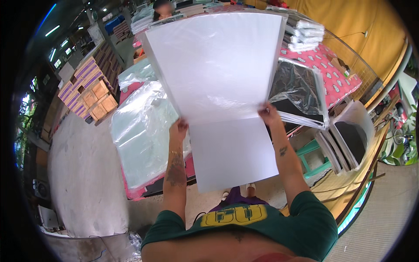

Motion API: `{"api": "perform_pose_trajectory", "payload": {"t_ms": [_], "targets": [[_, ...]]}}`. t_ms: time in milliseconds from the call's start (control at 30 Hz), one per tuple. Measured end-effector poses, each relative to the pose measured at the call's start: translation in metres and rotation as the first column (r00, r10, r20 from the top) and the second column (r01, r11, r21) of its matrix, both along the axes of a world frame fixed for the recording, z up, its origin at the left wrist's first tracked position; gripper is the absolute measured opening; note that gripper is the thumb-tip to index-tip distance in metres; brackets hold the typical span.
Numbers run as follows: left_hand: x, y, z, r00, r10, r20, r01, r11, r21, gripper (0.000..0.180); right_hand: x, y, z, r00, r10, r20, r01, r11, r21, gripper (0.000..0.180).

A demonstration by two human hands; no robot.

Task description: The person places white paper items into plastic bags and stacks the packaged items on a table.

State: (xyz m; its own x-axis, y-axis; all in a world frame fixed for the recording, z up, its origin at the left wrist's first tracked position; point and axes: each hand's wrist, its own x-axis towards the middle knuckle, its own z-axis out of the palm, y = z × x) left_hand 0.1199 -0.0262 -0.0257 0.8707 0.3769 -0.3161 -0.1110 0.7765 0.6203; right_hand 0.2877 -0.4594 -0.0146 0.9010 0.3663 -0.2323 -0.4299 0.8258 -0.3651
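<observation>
A large white sheet (pixel 233 153) lies in front of me, its near part bare and hanging past the table's edge toward my body. Its far part is inside a clear plastic sleeve (pixel 214 65), which looks glossy and wrinkled near its mouth. My left hand (pixel 179 129) is closed on the left edge of the sleeve by the mouth. On the opposite edge, slightly farther away, my right hand (pixel 268 114) pinches the sleeve too. The sheet's edges run close beside both hands; whether the fingers also grip the sheet is hidden.
Left of the sheet lies a plastic-wrapped pale green stack (pixel 142 135). Black wrapped panels (pixel 299 89) rest on a pink patterned cover (pixel 334 81) at right. Bent dark panels (pixel 349 139) lean near a green stool (pixel 312 157). Cartons (pixel 89 83) stand far left; a person (pixel 163 9) is behind.
</observation>
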Motion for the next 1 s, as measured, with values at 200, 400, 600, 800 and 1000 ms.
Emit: {"api": "perform_pose_trajectory", "payload": {"t_ms": [200, 400, 600, 800, 1000], "targets": [[-0.030, -0.075, 0.029, 0.983, 0.179, -0.031, -0.082, 0.592, 0.802, 0.031, -0.060, -0.001, -0.019, 0.913, -0.170, 0.371, 0.400, 0.555, -0.729, 0.038], [0.048, -0.167, 0.101, 0.992, -0.079, 0.097, -0.057, 0.407, 0.912, 0.028, -0.047, -0.115, 0.082, 0.728, -0.043, 0.684, 0.609, 0.499, -0.617, 0.047], [0.119, -0.269, 0.111, 0.929, -0.370, -0.025, 0.325, 0.779, 0.537, 0.020, -0.007, -0.217, 0.079, 0.671, -0.562, 0.483, 0.741, 0.493, -0.455, 0.039], [0.170, -0.334, 0.028, 0.887, -0.422, -0.185, 0.461, 0.825, 0.326, 0.014, 0.026, -0.304, 0.014, 0.704, -0.642, 0.302, 0.686, 0.505, -0.524, 0.039], [0.182, -0.356, 0.021, 0.904, -0.397, -0.157, 0.421, 0.889, 0.179, 0.013, 0.030, -0.310, -0.001, 0.825, -0.158, 0.543, 0.412, -0.490, -0.769, 0.048]]}}
